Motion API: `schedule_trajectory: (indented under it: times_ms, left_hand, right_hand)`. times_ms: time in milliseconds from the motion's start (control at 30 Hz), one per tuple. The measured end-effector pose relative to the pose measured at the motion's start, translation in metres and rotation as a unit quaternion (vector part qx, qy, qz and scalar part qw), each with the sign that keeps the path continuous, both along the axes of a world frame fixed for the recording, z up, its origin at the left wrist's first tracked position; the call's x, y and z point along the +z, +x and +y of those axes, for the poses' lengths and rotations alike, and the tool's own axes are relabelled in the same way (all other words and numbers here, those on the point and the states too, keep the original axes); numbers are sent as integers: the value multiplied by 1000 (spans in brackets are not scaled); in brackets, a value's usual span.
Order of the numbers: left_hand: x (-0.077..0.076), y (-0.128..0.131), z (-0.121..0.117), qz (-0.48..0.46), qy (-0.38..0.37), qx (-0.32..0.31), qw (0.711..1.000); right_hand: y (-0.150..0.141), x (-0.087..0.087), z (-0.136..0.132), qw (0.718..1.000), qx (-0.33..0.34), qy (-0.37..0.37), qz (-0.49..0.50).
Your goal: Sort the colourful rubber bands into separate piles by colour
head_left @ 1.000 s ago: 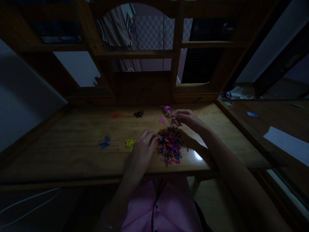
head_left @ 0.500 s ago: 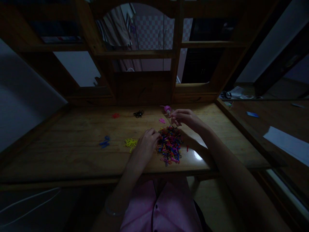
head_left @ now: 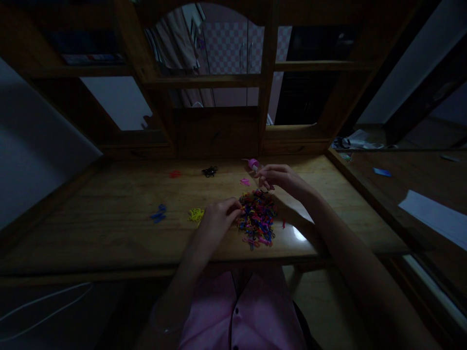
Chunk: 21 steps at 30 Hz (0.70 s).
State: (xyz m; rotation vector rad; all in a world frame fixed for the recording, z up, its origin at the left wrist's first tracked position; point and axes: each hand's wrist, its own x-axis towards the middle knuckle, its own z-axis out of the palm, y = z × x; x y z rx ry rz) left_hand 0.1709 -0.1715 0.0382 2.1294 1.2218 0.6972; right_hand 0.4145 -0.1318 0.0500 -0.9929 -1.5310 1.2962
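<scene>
A heap of small multicoloured rubber bands (head_left: 258, 218) lies on the wooden desk in front of me. At the heap's left edge my left hand (head_left: 221, 214) pinches thumb and forefinger together on what looks like an orange-yellow band. My right hand (head_left: 273, 176) hovers over the back of the heap, its fingers loosely bent and apart, and I see nothing held in it. Beside my left hand is a yellow pile of bands (head_left: 196, 215). Smaller groups lie apart: blue bands (head_left: 158, 214), red bands (head_left: 174, 174), black bands (head_left: 209, 171) and pink bands (head_left: 244, 182).
Behind my right fingers lies a pink-topped object (head_left: 252, 164), partly hidden. A single red band (head_left: 283, 224) sits right of the heap. Wooden shelving (head_left: 215, 133) rises at the desk's back. White paper (head_left: 434, 216) and a blue packet (head_left: 382, 172) lie on the right-hand surface.
My left hand has turned and drawn slightly back to the left, its thumb and forefinger now showing at the heap's edge. My right hand has hardly moved.
</scene>
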Motion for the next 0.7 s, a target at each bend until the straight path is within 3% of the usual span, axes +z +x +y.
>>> schedule_trajectory:
  times_ms: [233,400,500,700]
  left_hand:
    - [-5,4,0,-106,-77,23,991]
    - [-7,13,-3,-199,-147,52,968]
    - [-7,18,-3,-213,-145,59,964]
    - [-5,24,-5,-264,-202,65,941]
  right_hand:
    - [1,2,-2,999,16,14,-28]
    - [-8,9,-12,991,120,-10,-64]
    - [-16,9,-16,984,171,-34,-42]
    - [-23,4,-15,984,164,-18,-59]
